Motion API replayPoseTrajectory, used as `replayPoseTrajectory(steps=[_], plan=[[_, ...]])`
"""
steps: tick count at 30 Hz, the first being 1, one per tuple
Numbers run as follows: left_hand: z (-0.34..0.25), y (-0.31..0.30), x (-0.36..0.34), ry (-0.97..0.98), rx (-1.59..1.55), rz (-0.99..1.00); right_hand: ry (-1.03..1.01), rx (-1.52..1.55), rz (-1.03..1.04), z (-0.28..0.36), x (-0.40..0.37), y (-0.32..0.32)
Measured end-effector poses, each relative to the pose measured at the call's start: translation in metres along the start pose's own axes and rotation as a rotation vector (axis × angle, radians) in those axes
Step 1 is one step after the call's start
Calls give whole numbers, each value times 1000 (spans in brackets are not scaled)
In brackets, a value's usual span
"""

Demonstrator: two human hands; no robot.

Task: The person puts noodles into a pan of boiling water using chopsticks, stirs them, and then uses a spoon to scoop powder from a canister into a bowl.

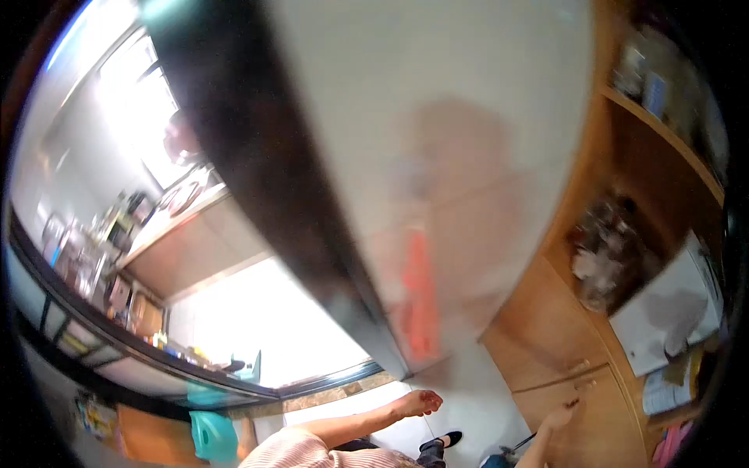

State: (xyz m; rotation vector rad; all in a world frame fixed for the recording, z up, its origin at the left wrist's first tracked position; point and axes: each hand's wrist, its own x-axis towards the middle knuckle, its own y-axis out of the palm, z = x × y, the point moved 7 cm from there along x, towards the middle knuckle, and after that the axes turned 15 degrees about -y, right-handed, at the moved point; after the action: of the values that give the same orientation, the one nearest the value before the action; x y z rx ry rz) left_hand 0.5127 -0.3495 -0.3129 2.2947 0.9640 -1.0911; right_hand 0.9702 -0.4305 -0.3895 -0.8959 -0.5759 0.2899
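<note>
The right hand [559,416] is near a cabinet handle [585,384]; shelf paper's [668,395] print is blurred.

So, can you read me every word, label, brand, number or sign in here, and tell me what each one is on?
Nothing can be read for certain in this view.
Pale sheet at the lower right: seems to carry print, too small and blurred to read.
Blue patch on the upper right shelf: possibly a label, too blurred.
Cluttered items at the left: too small to tell whether any bears writing.
</note>
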Motion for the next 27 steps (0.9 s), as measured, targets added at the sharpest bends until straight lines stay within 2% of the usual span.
replayPoseTrajectory(steps=[1,2,3,4,5,6,7,8,10,11,12,13,16,17,20,21,22,24,27], plan=[[14,-26,-16,-5,23,-69,17,36,-30,18,-31,-2],[26,-44,-30,-19,52,-128,41,112,28,39,-70,8],[42,-64,-42,34,94,-159,37,247,171,83,-122,26],[63,-85,-51,87,135,-193,24,413,347,139,-181,37],[79,-102,-65,134,177,-234,-77,635,516,217,-240,33],[87,-118,-87,234,223,-300,-219,1062,618,304,-296,8],[97,-139,-110,327,271,-367,-319,1132,741,388,-344,-24],[101,-152,-135,410,332,-435,-224,1417,815,445,-381,-46],[118,-204,-197,373,69,-681,-236,1575,1060,538,-433,-86],[125,-226,-227,319,-106,-602,-249,1611,1109,559,-452,-75],[142,-251,-236,358,-29,-601,-260,1640,1155,579,-470,-66],[153,-269,-258,385,-8,-688,-181,1640,1340,609,-481,-95],[170,-300,-314,403,19,-863,-418,1626,1427,644,-517,-103],[173,-310,-324,403,24,-907,-428,1561,1486,648,-525,-101],[193,-334,-322,458,47,-920,-544,1377,1541,658,-552,-69],[198,-344,-322,425,35,-940,-442,1275,1613,663,-557,-63],[198,-354,-322,395,-23,-920,-565,1218,1631,671,-559,-54],[197,-381,-327,326,-127,-889,-497,1181,1756,690,-566,-37],[189,-434,-328,275,-242,-871,-462,1227,1771,734,-572,-6]])
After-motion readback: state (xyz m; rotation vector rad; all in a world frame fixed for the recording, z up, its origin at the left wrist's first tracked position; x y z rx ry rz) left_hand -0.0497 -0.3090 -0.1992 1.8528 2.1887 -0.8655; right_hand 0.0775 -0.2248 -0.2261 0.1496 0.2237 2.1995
